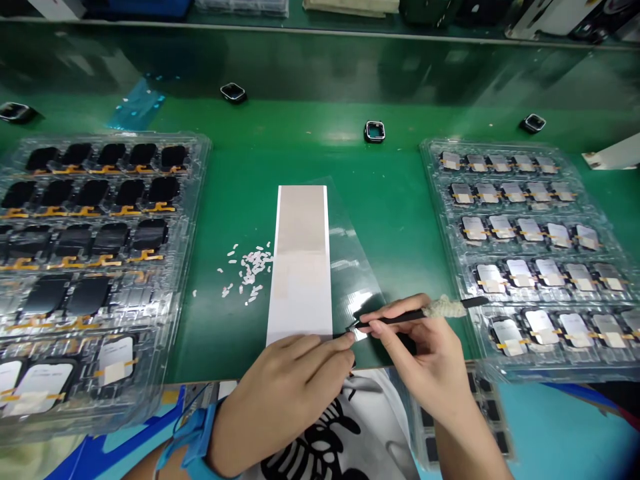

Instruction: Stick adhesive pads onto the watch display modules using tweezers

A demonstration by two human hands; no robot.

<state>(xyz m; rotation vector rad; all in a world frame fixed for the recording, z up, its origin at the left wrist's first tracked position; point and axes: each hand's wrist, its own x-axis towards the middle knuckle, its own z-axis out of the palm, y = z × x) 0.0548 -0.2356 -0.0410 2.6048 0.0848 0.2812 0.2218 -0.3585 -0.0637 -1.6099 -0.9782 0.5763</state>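
Note:
My left hand (300, 380), with a blue band at the wrist, is closed at the table's front edge, its fingertips on a small dark piece. My right hand (420, 340) pinches a thin black tool (400, 317) with a pale wrapping near its back end. The tool's tip meets the small piece by my left fingertips; the piece's details are too small to tell. Behind my left hand lies a long white and beige strip sheet (301, 260), over a clear plastic sheet (350, 253). Small white bits (255, 265) are scattered left of the strip.
A clear tray (197, 200) of black screens with orange flex cables stands at the left. Another tray (437, 193) holds silver-backed parts at the right. Several watch frames, including one (375, 131), lie toward the back, with a blue film (137, 107) at the back left.

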